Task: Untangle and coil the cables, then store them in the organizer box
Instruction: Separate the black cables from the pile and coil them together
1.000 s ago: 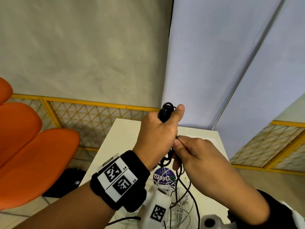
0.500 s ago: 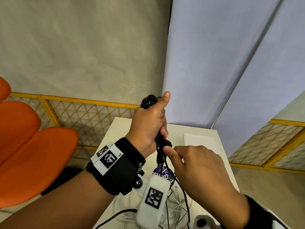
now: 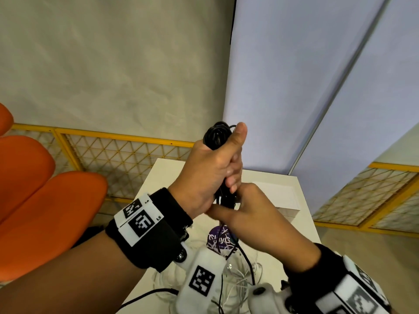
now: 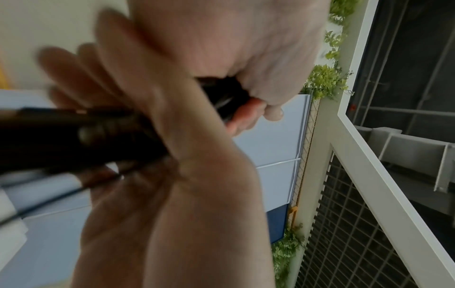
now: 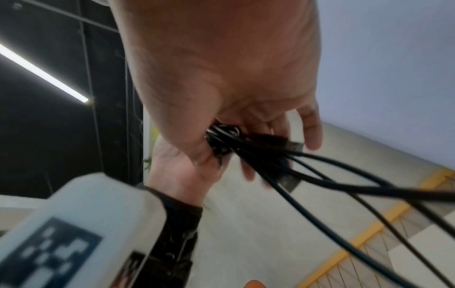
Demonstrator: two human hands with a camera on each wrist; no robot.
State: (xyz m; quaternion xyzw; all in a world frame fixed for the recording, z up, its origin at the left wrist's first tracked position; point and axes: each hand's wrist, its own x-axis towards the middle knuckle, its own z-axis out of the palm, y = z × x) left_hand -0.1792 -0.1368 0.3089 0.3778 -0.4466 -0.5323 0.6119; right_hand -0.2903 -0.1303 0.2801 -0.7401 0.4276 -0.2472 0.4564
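My left hand (image 3: 210, 168) grips a coiled black cable (image 3: 216, 134) upright above the table, thumb pressed along the loops' top. Just beneath it, my right hand (image 3: 247, 214) pinches the black strands that hang out of the coil, thumb touching the left hand's heel. In the right wrist view my right hand's fingers (image 5: 307, 124) curl round the bundle (image 5: 221, 140), and loose strands trail off to the lower right. The left wrist view is blurred and shows the black cable (image 4: 221, 93) between both hands. A white organizer box (image 3: 283, 198) sits on the table behind the hands.
A tangle of thin white cables (image 3: 238, 275) and a round purple object (image 3: 221, 239) lie on the white table (image 3: 163, 173) under my hands. Orange chairs (image 3: 45, 200) stand to the left, with a yellow mesh fence (image 3: 122, 159) behind the table.
My left hand has lifted the coil a little and shifted left. My right hand has moved up against the underside of the left hand, still on the hanging strands.
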